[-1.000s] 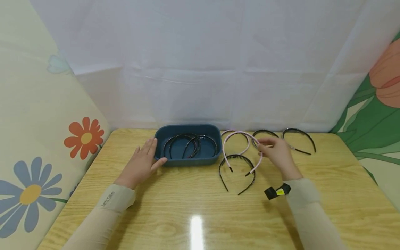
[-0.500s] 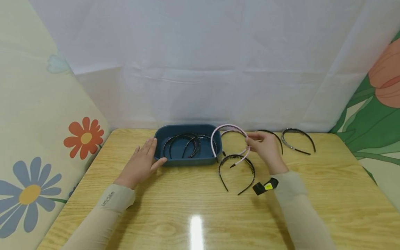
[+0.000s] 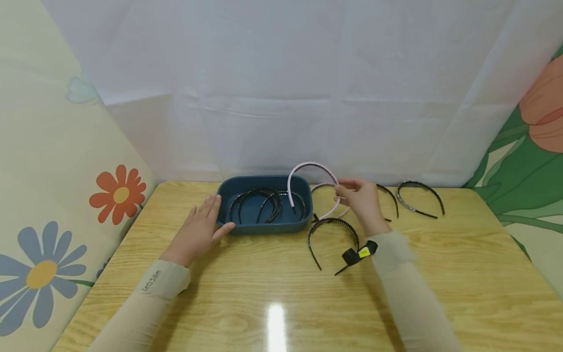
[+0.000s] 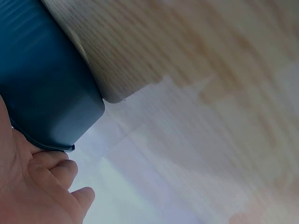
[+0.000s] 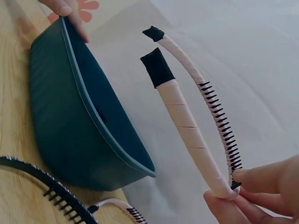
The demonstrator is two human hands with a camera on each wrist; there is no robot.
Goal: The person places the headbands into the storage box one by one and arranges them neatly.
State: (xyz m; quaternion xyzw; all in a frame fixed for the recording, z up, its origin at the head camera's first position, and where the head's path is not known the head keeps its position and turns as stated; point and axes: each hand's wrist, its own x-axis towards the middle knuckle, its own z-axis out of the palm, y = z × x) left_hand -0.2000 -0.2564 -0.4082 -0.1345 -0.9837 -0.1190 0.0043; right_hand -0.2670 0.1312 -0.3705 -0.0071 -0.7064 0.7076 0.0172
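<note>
My right hand [image 3: 361, 203] pinches a pink headband [image 3: 313, 165] with black tips by one side, between thumb and fingers. The band is raised, and its far end overlaps the right part of the blue bin [image 3: 268, 228] in the head view. Black inner teeth show on the headband [image 5: 184, 123] in the right wrist view. My left hand [image 3: 195, 234] rests against the bin's left end, fingers extended along the side and thumb at the front rim. Inside the bin lie several black headbands [image 3: 278, 205].
A second pink headband [image 3: 323, 185] lies right of the bin, partly hidden. Nearer me is a black headband [image 3: 310, 243], with my right wrist strap overlapping it. Two more, a black headband [image 3: 390, 193] and a black headband with a shiny side [image 3: 422, 184], lie farther right.
My right hand has carried the pink headband left and upward, from over the front black headband to the bin's right end. The left hand has stayed still on the bin.
</note>
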